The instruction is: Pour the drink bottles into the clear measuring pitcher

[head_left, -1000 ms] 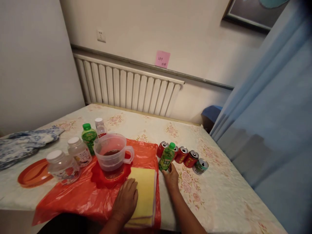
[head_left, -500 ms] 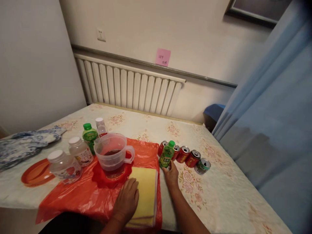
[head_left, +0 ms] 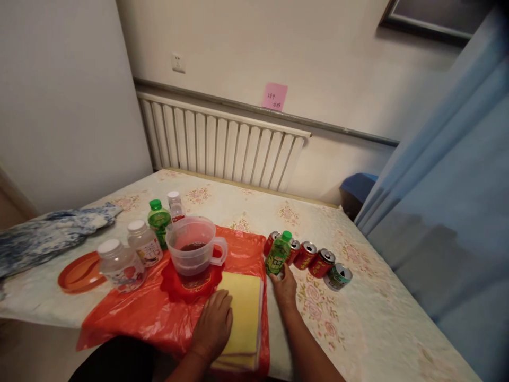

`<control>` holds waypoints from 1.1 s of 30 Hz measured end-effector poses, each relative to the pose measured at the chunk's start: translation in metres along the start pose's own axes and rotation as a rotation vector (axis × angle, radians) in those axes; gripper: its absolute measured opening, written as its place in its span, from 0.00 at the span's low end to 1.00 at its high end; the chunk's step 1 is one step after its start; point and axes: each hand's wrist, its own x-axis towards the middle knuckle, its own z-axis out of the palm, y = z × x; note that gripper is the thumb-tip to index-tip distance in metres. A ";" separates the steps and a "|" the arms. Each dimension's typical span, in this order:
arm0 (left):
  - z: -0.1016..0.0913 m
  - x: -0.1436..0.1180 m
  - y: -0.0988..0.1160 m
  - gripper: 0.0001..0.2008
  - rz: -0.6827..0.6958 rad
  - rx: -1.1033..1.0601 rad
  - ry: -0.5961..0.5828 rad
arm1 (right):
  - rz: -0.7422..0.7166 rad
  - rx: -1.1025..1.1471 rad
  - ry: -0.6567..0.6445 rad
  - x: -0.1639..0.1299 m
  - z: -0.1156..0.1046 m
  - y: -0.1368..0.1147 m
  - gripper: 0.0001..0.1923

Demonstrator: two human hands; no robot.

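Note:
My right hand (head_left: 285,286) is closed round the lower part of a green drink bottle (head_left: 279,254) with a green cap, which leans slightly in front of the cans. Flat on the left edge of a stack of folded yellow cloths (head_left: 244,313) lies my left hand (head_left: 214,321), fingers stretched out and holding nothing. Left of the cloths a clear plastic measuring jug (head_left: 191,254) with dark liquid stands upright in a red scalloped dish (head_left: 173,284). Red cans (head_left: 305,256) and a green-and-silver can (head_left: 338,277) form a row behind and right of the bottle.
A red plastic sheet (head_left: 139,318) covers part of the flowered tablecloth (head_left: 318,345). To the left are clear jars (head_left: 121,268) with white lids, another green bottle (head_left: 159,223), a small clear bottle (head_left: 175,207), an orange tray (head_left: 81,273) and blue-patterned fabric (head_left: 59,233). A blue curtain (head_left: 445,212) hangs right.
The view has shifted a little, so everything sits slightly further right. My right hand keeps its grip on the green bottle, and my left hand stays on the cloths.

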 end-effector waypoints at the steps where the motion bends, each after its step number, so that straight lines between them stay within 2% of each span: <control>1: 0.000 0.000 0.001 0.15 -0.004 -0.004 -0.003 | 0.006 -0.005 -0.002 0.000 0.000 -0.001 0.34; 6: -0.007 -0.001 0.006 0.15 -0.047 -0.041 -0.057 | 0.027 -0.003 -0.041 -0.007 -0.006 -0.005 0.37; 9: -0.012 0.000 0.011 0.16 -0.088 -0.102 -0.102 | 0.080 -0.020 -0.065 -0.016 -0.013 -0.008 0.37; 13: -0.019 0.002 0.014 0.16 -0.087 -0.121 -0.102 | 0.122 -0.044 -0.058 -0.033 -0.025 -0.012 0.35; 17: -0.028 -0.001 0.011 0.16 -0.048 -0.147 -0.105 | 0.121 -0.103 -0.074 -0.048 -0.035 -0.012 0.31; 20: -0.043 -0.009 0.003 0.17 -0.048 -0.176 -0.079 | 0.120 -0.150 -0.092 -0.054 -0.040 -0.013 0.30; 23: -0.066 -0.019 -0.016 0.17 -0.117 -0.223 0.047 | 0.105 -0.182 -0.101 -0.056 -0.041 -0.014 0.29; 27: -0.105 -0.022 -0.059 0.19 -0.344 -0.169 0.383 | 0.101 -0.223 -0.123 -0.056 -0.040 -0.015 0.28; 30: -0.132 -0.014 -0.098 0.28 -0.549 -0.091 0.611 | 0.107 -0.242 -0.126 -0.056 -0.040 -0.015 0.28; 32: -0.146 -0.004 -0.121 0.33 -0.699 -0.089 0.675 | 0.101 -0.255 -0.132 -0.056 -0.041 -0.015 0.28; 33: -0.151 0.002 -0.131 0.35 -0.725 -0.094 0.679 | 0.098 -0.262 -0.138 -0.056 -0.041 -0.015 0.28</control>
